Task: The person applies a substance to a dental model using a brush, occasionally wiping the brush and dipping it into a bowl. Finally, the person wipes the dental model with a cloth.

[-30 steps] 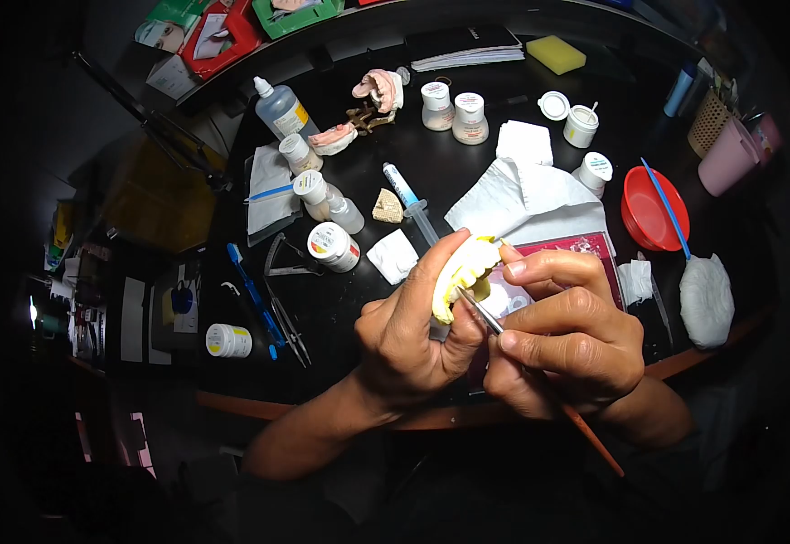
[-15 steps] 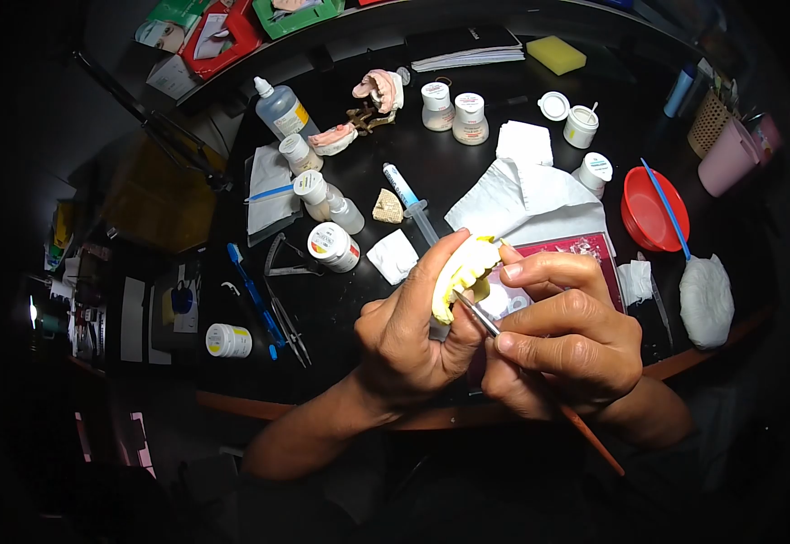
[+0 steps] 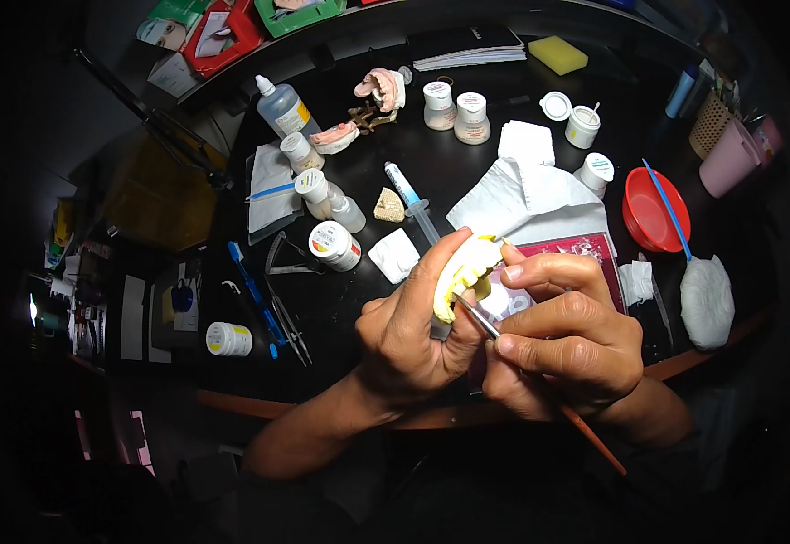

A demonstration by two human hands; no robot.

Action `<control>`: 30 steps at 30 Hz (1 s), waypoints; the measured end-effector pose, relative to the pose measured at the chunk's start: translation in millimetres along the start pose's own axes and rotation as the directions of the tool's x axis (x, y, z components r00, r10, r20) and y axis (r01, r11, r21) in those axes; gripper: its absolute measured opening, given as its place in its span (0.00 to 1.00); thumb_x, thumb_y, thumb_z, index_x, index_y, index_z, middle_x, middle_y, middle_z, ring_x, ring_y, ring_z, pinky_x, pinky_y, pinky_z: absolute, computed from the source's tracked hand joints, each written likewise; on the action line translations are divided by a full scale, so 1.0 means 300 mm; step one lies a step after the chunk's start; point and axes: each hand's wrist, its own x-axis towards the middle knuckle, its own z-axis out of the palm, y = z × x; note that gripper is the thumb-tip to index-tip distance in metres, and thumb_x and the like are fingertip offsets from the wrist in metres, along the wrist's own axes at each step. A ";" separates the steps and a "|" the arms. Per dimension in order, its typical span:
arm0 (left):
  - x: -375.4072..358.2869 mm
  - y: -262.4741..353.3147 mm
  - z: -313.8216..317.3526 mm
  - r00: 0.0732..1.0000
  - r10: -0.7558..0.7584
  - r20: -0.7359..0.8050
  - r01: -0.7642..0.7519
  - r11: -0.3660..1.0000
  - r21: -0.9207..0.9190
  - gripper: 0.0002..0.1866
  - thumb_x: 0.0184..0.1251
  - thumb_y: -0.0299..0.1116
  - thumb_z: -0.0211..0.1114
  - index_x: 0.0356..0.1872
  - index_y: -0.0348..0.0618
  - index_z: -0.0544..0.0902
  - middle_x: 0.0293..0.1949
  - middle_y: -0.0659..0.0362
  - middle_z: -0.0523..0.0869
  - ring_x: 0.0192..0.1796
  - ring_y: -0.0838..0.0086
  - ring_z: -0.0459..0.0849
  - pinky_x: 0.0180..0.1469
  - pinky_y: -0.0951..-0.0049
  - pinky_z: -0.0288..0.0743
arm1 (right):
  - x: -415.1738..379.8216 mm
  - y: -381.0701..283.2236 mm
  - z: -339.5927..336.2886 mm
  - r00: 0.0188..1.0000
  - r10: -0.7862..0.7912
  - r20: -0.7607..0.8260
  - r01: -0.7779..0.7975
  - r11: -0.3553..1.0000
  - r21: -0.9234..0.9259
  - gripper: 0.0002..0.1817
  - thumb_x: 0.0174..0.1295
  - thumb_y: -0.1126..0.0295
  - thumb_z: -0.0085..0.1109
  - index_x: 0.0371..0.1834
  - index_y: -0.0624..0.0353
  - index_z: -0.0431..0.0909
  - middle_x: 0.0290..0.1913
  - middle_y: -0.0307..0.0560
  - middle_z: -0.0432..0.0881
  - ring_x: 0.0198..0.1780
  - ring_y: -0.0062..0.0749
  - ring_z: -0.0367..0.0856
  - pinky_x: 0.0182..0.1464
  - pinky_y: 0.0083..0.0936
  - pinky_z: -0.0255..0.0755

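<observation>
Black desk (image 3: 322, 308) fills most of what I see from my end. At its near side, in the middle, I have two hands raised: the left hand (image 3: 413, 335) and the right hand (image 3: 576, 344), both grasping something. White tissue (image 3: 544, 204) lies farther off, and a red tray (image 3: 614, 276) sits just nearer than it, partly hidden by the right hand. A red bowl (image 3: 641, 213) stands to the right with a blue stick (image 3: 658, 190) across it. I see the brush (image 3: 585, 431) pinched in the right hand's fingers, handle sloping near and right, tip pointing far and left. Pale yellow, the arch (image 3: 458, 276) is held up between the left thumb and fingers; the brush tip is at its inner edge, though I cannot tell whether they touch. Beyond the left hand lies a syringe (image 3: 404, 186), with a small beige block (image 3: 388, 206) to its left.
</observation>
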 end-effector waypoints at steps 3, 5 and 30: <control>0.004 0.013 -0.004 1.000 -0.017 0.003 0.017 1.000 0.006 0.26 0.83 0.40 0.62 0.66 0.22 0.77 0.47 0.42 0.93 0.46 0.63 0.95 0.46 0.70 0.89 | 0.003 -0.005 -0.001 1.000 0.006 0.000 -0.006 1.000 0.008 0.10 0.47 0.84 0.77 0.33 0.66 0.88 0.34 0.49 0.88 0.55 0.51 0.88 0.59 0.48 0.87; 0.005 0.018 -0.006 1.000 -0.026 0.005 0.026 1.000 0.000 0.25 0.84 0.39 0.61 0.66 0.21 0.77 0.47 0.43 0.93 0.47 0.65 0.95 0.47 0.72 0.89 | 0.004 -0.008 -0.001 1.000 0.012 -0.001 -0.012 1.000 0.016 0.10 0.47 0.84 0.77 0.33 0.66 0.88 0.34 0.49 0.88 0.55 0.51 0.88 0.60 0.48 0.87; 0.011 0.013 -0.007 1.000 0.021 0.008 -0.022 0.999 0.040 0.25 0.84 0.38 0.61 0.65 0.20 0.78 0.48 0.41 0.93 0.47 0.63 0.95 0.47 0.71 0.89 | 0.002 -0.008 -0.003 1.000 0.016 0.003 -0.016 0.999 0.027 0.10 0.47 0.86 0.76 0.33 0.67 0.87 0.35 0.51 0.87 0.56 0.53 0.87 0.61 0.49 0.87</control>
